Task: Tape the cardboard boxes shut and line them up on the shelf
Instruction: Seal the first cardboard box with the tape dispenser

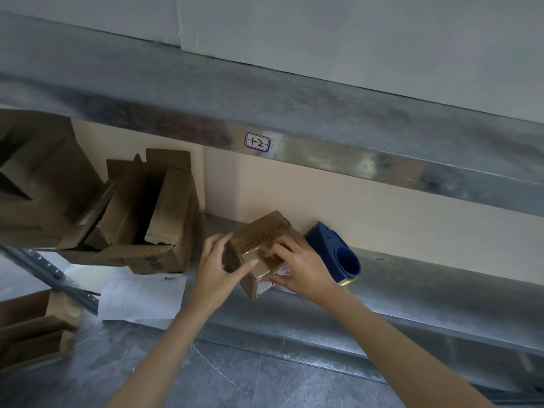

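Note:
A small brown cardboard box (259, 237) with glossy tape across its top sits tilted on the metal shelf (426, 287). My left hand (217, 266) grips its left side, thumb lying across the top. My right hand (297, 266) holds its right end, fingers curled onto the taped top and thumb under the near edge. A blue tape dispenser (338, 251) lies on the shelf just right of the box, partly behind my right hand.
Open, crumpled cardboard boxes (153, 219) crowd the shelf's left part. White paper sheets (141, 295) lie at the front edge. An upper shelf beam (323, 154) with a "1-2" label hangs overhead. More cardboard (32, 328) sits low left above the grey floor.

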